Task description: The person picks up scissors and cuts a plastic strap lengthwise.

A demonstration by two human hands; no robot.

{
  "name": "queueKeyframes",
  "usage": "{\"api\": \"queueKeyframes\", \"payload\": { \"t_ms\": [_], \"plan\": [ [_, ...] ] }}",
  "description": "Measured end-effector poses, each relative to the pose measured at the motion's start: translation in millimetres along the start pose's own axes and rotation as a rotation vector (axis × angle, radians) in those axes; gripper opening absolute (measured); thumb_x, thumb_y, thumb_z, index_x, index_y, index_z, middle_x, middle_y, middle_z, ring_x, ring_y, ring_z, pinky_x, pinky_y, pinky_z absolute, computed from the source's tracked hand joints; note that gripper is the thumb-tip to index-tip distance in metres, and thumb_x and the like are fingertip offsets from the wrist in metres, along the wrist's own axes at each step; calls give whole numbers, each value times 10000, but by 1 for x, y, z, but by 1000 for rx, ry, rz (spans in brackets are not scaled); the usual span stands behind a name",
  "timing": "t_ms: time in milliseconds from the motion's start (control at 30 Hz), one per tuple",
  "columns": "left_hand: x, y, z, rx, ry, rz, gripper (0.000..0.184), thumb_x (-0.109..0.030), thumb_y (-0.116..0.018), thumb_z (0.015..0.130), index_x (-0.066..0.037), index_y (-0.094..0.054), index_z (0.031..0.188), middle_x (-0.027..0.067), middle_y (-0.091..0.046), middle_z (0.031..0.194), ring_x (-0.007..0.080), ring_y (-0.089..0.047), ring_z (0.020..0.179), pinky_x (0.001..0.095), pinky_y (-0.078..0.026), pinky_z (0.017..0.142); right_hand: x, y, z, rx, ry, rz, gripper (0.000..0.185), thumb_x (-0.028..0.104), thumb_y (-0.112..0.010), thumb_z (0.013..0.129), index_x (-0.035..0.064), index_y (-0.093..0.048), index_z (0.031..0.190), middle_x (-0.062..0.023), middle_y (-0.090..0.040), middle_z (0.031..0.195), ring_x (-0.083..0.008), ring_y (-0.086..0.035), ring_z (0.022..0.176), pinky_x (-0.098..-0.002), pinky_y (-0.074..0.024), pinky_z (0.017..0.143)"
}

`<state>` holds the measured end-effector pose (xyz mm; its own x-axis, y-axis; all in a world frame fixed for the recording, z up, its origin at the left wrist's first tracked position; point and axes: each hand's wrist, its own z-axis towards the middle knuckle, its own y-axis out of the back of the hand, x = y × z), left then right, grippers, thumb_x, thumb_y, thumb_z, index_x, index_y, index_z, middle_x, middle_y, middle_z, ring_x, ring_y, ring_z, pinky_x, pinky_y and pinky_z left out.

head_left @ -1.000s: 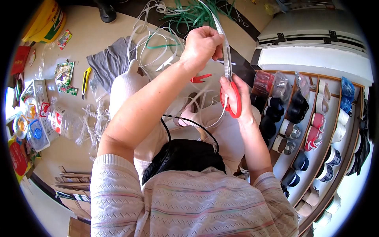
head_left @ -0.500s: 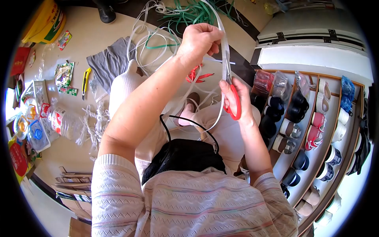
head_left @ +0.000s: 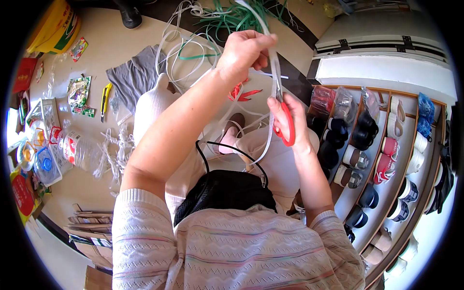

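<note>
My left hand [head_left: 245, 52] pinches a white plastic strap [head_left: 275, 67] near its upper part. The strap runs down past the blades of red-handled scissors [head_left: 288, 126], and its lower end hangs over my lap. Fingers of my right hand [head_left: 296, 118] are wrapped round the scissors' handle, with the thumb against the strap. The blades point up along the strap; how far apart they are cannot be made out. Red pieces [head_left: 247, 93] and loose white straps lie on the floor between my legs.
White straps and green straps [head_left: 237, 17] lie tangled ahead. On the left are a grey cloth [head_left: 133, 77], a yellow cutter [head_left: 105, 101], a basket [head_left: 59, 154] with bottles and a yellow bucket [head_left: 67, 29]. A shoe rack [head_left: 382, 193] stands at the right.
My left hand has moved slightly up and left, then edged right. The strap has shifted along the scissors, and its lower end now hangs loose. Both hands keep their hold.
</note>
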<state>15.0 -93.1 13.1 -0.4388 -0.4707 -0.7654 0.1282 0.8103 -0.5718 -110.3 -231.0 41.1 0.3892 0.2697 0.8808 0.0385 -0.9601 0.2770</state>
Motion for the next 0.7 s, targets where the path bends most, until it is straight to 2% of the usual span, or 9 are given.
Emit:
{"api": "queueKeyframes", "payload": {
  "t_ms": [133,433,533,633,700],
  "plan": [
    [-1,7,6,19,-34,65,199,-189,-665,819,-26,-591,733,29,-561,595,84,-493,443,231,-365,402,-7,1,-7,38,-10,23,243,286,-617,874,55,-541,879,65,-421,596,-18,-356,437,-174,-284,391],
    [2,2,0,27,-96,-19,197,-189,-679,819,-33,-597,731,23,-566,601,80,-484,436,228,-364,404,4,2,1,68,-63,22,269,298,-605,881,46,-549,958,64,-428,626,-15,-354,450,-169,-295,412],
    [2,1,0,20,-86,-18,200,-194,-680,818,-41,-595,722,18,-561,596,80,-485,434,227,-364,401,4,-3,-1,23,-27,77,340,370,-642,844,63,-509,780,71,-391,550,-13,-320,391,-183,-241,344],
    [2,-1,-3,20,-81,-42,203,-198,-681,817,-47,-592,713,16,-556,591,80,-486,431,227,-363,398,4,0,-2,64,-67,40,270,303,-601,883,47,-541,940,61,-418,618,-16,-351,446,-169,-295,413],
    [2,-3,-5,32,-96,-50,205,-200,-683,815,-50,-591,710,16,-553,588,81,-487,431,228,-362,396,6,0,2,59,-48,33,274,309,-602,882,47,-533,919,56,-414,608,-19,-350,442,-171,-296,412]
  ]
}}
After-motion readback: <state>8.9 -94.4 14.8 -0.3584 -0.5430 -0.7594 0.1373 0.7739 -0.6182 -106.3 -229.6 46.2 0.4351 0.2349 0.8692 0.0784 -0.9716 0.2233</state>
